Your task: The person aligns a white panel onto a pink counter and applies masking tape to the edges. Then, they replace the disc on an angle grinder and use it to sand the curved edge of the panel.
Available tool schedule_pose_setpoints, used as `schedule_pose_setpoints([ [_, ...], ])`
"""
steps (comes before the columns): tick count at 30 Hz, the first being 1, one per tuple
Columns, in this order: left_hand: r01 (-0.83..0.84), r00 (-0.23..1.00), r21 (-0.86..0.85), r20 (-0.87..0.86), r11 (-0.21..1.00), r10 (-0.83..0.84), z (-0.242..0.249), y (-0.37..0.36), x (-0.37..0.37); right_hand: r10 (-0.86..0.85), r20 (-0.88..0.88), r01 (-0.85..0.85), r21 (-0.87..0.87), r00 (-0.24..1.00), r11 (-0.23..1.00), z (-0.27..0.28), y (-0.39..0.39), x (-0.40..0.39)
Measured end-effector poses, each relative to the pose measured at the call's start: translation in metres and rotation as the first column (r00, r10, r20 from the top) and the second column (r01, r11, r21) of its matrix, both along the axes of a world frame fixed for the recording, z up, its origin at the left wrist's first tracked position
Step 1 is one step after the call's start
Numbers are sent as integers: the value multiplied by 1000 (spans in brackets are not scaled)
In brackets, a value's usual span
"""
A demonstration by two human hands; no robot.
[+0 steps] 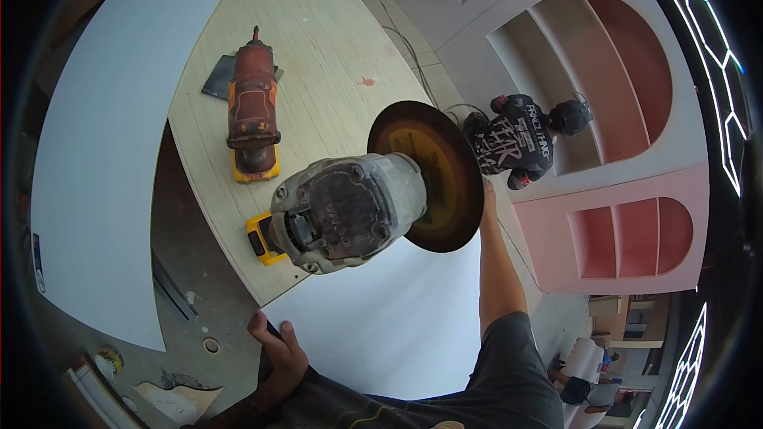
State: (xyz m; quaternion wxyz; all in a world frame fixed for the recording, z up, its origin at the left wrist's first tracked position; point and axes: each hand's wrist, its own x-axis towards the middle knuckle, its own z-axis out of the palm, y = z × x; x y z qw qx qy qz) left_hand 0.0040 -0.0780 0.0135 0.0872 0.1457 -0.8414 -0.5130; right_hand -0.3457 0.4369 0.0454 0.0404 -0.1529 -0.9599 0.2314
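At the lower left, my left hand (282, 353) is at the corner of a white sheet (381, 318), its thumb and fingers closed around the edge. My right arm reaches up along the sheet's right side; only the base of my right hand (489, 200) shows, its fingers hidden behind a round brown disc (457, 183). The disc is beside a dusty grey and black power tool (346, 210), large in the centre of view. A red and black drill-like tool (254, 103) lies on the pale wood-grain board (318, 56). A yellow and black item (262, 238) is partly hidden behind the grey tool.
A large white panel (103, 151) lies at the left. Another person (520, 135) is low beside white shelving (509, 40) with an arched opening; a pink shelf unit (548, 222) is near it. Cables (409, 48) run on the floor. Another person (588, 392) is at the lower right.
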Motion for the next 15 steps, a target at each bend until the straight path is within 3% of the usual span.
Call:
schedule_pose_setpoints([
  [4,8,1000,8,29,1000,-8,13,-5,-2,41,26,-46,223,999,974,30,-34,7],
  [6,35,999,-15,22,999,-34,14,-9,-3,64,6,-64,231,998,971,31,-24,26],
  [8,51,999,-40,8,998,-51,13,-9,-3,-191,-200,192,-12,961,981,25,6,57],
  [10,22,996,-159,-80,987,-35,15,-10,-6,-247,-245,301,213,937,930,15,68,113],
  [13,-5,995,-122,-100,993,-8,3,-8,-4,-500,14,422,516,866,746,29,112,219],
  [14,-15,995,-121,-100,993,3,2,-8,-3,-525,207,387,467,826,795,11,157,249],
  [15,21,997,-27,-76,999,-23,4,-9,-3,-470,74,426,313,880,848,-1,168,278],
])
